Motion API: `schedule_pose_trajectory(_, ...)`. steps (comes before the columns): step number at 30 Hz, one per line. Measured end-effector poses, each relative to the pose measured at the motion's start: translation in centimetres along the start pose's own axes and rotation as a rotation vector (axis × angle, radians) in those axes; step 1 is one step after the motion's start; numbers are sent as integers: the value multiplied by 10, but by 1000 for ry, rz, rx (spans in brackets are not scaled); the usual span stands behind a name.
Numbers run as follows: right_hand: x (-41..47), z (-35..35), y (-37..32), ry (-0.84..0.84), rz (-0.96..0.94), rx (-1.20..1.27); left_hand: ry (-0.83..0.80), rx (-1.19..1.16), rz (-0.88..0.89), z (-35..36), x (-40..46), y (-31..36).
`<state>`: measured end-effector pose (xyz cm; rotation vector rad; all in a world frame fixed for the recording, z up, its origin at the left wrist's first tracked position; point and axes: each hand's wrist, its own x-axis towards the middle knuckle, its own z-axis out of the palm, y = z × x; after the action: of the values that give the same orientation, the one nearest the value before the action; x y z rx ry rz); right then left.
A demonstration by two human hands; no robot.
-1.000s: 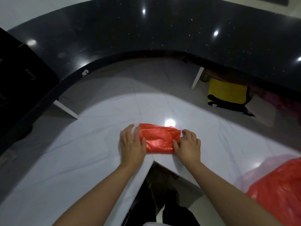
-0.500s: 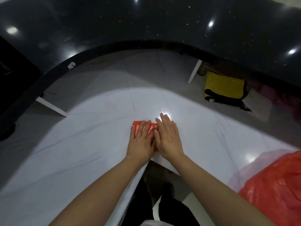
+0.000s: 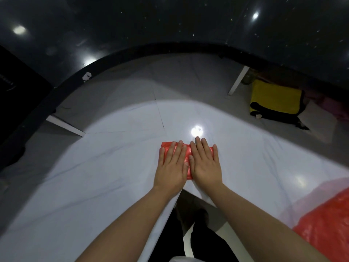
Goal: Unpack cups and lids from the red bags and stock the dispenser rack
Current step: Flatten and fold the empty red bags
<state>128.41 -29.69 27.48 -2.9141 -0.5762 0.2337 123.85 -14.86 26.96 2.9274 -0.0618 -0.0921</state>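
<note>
pressing flat, both hands, left hand (image 3: 171, 167) and right hand (image 3: 205, 165), spread on folded red bag (image 3: 187, 150), long axis left-right.

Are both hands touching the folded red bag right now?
Touching. The head view shows the left hand and right hand lying flat on the folded red bag.

My left grip (image 3: 172, 165) and right grip (image 3: 204, 163) lie side by side on a folded bag (image 3: 187, 151), which lies on the counter (image 3: 113, 176) at its near inner corner. A second bag (image 3: 326, 224) lies well right of and nearer than my right grip. A pouch (image 3: 275, 99) lies beyond, right.
</note>
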Motion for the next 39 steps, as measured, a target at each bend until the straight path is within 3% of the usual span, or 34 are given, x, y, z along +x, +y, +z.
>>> schedule_pose_trajectory(24, 9, 5, 5, -37, -9, -11, -81, 27, -54, -4, 8, 2)
schedule_pose_trajectory(29, -10, 0, 28, -34, 62, 22, -53, -38, -83, -6, -3, -11)
schedule_pose_trajectory(34, -14, -8, 31, -123, 77, 36, -114, 18, -80, -14, -2, -6)
schedule_pose_trajectory(37, -10, -28, 37, -153, 25, 166, -180, 67, -71, -26, 2, -8)
schedule_pose_trajectory(39, -11, -47, 49, -46, 61, 335, -131, 42, -32, -42, 5, -3)
